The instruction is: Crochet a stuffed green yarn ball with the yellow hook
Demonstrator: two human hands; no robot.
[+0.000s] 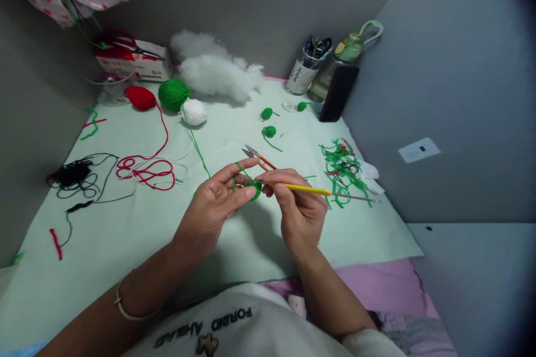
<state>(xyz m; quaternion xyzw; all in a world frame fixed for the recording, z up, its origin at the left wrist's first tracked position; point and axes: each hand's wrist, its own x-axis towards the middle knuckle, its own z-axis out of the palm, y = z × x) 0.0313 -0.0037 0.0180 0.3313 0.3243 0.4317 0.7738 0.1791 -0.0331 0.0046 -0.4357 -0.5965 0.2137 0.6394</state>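
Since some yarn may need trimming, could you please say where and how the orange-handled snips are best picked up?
I would pinch the snips by their orange handles, coming from the near right: the pointed blades face away and left, and the handles run back towards the right hand, which seems to hide their ends.

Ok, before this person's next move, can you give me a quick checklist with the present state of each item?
1. Hook gripped: ok. The right hand holds the yellow-handled hook.
2. Work held: ok. The left hand pinches the small green piece.
3. Yarn supply clear: ok. The green strand runs from beside the green ball towards the left hand, apart from the red yarn.
4. Working tip caught in a loop: cannot tell; too small, and fingers crowd it.
5. Snips well away: not ok, in my judgement. The orange-handled snips lie just beyond the hands, blades apart.
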